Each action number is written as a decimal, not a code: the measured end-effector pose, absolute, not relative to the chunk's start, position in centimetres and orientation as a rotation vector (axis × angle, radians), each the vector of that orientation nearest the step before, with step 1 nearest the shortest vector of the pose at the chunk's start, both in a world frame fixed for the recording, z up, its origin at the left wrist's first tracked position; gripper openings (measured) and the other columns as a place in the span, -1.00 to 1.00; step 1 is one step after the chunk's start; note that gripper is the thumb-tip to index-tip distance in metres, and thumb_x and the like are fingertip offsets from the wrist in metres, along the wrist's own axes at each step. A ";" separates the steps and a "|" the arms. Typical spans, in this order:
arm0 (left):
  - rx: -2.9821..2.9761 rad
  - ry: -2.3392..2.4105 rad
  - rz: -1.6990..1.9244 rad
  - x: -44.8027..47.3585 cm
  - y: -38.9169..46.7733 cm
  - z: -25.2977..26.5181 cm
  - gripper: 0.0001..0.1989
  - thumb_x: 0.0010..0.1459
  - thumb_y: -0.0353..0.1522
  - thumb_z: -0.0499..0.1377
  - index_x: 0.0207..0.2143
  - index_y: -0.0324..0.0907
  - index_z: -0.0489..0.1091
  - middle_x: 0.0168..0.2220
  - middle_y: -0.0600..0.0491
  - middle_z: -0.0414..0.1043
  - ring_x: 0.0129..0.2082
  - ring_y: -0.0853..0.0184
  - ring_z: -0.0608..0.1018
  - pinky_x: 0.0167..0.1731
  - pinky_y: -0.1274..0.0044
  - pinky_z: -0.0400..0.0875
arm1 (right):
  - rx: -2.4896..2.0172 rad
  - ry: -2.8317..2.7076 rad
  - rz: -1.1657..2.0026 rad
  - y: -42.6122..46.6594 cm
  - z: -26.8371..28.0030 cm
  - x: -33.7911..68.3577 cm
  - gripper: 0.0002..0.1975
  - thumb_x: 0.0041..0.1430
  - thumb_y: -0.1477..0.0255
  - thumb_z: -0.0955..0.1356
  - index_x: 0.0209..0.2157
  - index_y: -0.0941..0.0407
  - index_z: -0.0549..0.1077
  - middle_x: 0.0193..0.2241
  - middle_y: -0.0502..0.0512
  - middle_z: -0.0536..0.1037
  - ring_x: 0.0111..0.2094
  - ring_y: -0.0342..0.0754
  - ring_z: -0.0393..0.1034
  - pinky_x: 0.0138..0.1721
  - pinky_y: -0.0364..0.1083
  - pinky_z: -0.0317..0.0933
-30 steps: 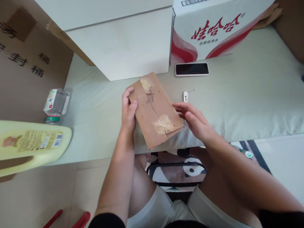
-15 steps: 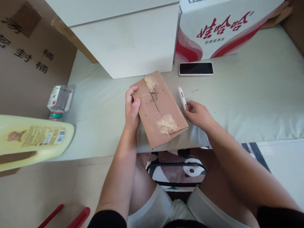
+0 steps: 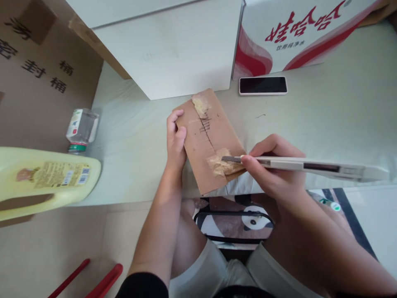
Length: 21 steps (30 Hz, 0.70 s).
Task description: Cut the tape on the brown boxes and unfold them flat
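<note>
A small cardboard box (image 3: 198,153) lies at an angle on the pale green cover, with a seam down its top and a yellowish tape patch near each end. My left hand (image 3: 176,142) grips its left side, thumb on top. Between the thumb and fingers of my right hand (image 3: 276,165) is a white utility knife (image 3: 319,165). Its blade reaches over the near tape patch (image 3: 218,165); whether the tip touches the tape I cannot tell. The knife's handle points off to the right.
A phone (image 3: 263,85) lies beyond the box, before a white carton (image 3: 186,58) and a red-and-white carton (image 3: 288,41). On the left are a clear bottle (image 3: 83,128), a yellow jug (image 3: 89,176) and a large brown carton (image 3: 74,29). A panda-patterned item (image 3: 229,225) shows between the knees.
My right hand has lifted the knife from the surface beside the box and turned it, bringing the blade over the near tape patch. My left hand keeps its hold on the box.
</note>
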<state>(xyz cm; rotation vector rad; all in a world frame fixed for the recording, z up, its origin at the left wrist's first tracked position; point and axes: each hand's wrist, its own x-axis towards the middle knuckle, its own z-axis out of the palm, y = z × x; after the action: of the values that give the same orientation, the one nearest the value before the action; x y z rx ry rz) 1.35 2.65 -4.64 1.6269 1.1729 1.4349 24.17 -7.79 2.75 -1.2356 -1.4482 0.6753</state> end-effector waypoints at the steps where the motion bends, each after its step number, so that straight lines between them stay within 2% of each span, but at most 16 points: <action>1: 1.628 1.165 1.436 1.4 2.6 -4.6 -0.37 0.19 0.21 0.07 0.13 0.06 0.25 0.23 -0.06 0.31 0.22 0.04 0.46 0.16 0.24 0.45 | -1.263 -1.471 0.643 -7.9 2.9 24.0 -0.71 0.15 0.25 0.49 -0.49 0.04 0.39 -0.65 -0.09 0.39 -0.65 -0.18 0.16 -0.64 -0.13 0.07; 6: 1.632 1.152 1.425 1.4 2.5 -4.5 -0.40 0.21 0.19 0.07 0.14 0.06 0.25 0.24 -0.05 0.30 0.25 0.03 0.43 0.20 0.21 0.42 | -1.319 -1.466 0.575 -7.6 2.7 23.8 -0.69 0.18 0.16 0.48 -0.48 0.04 0.41 -0.64 -0.05 0.46 -0.64 -0.14 0.24 -0.62 -0.11 0.13; 11: 1.641 1.174 1.398 1.5 2.6 -4.5 -0.37 0.21 0.22 0.04 0.15 0.06 0.22 0.26 -0.05 0.28 0.27 0.04 0.40 0.23 0.21 0.39 | -1.318 -1.556 0.602 -7.5 2.7 23.5 -0.71 0.16 0.18 0.48 -0.48 0.03 0.44 -0.60 -0.03 0.52 -0.62 -0.13 0.33 -0.56 -0.11 0.21; 17: 1.643 1.158 1.395 1.4 2.5 -4.2 -0.39 0.23 0.19 0.05 0.14 0.05 0.26 0.24 -0.05 0.32 0.25 0.05 0.42 0.21 0.24 0.39 | -1.308 -1.628 0.651 -7.3 3.5 23.7 -0.71 0.14 0.33 0.46 -0.56 0.04 0.34 -0.71 -0.13 0.38 -0.69 -0.21 0.19 -0.66 -0.16 0.01; 21: 1.688 1.212 1.371 1.5 2.3 -4.1 -0.31 0.21 0.25 0.00 0.17 0.03 0.27 0.25 -0.07 0.33 0.26 0.06 0.41 0.24 0.26 0.37 | -1.280 -1.642 0.660 -7.5 3.6 23.9 -0.71 0.12 0.38 0.42 -0.57 0.04 0.27 -0.72 -0.14 0.34 -0.69 -0.22 0.13 -0.65 -0.16 0.00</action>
<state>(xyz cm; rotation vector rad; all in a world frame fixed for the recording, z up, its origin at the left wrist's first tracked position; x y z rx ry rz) 1.51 2.35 -4.10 1.6879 1.2118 1.3709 23.90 -7.46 3.60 -1.2798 -1.6420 0.6604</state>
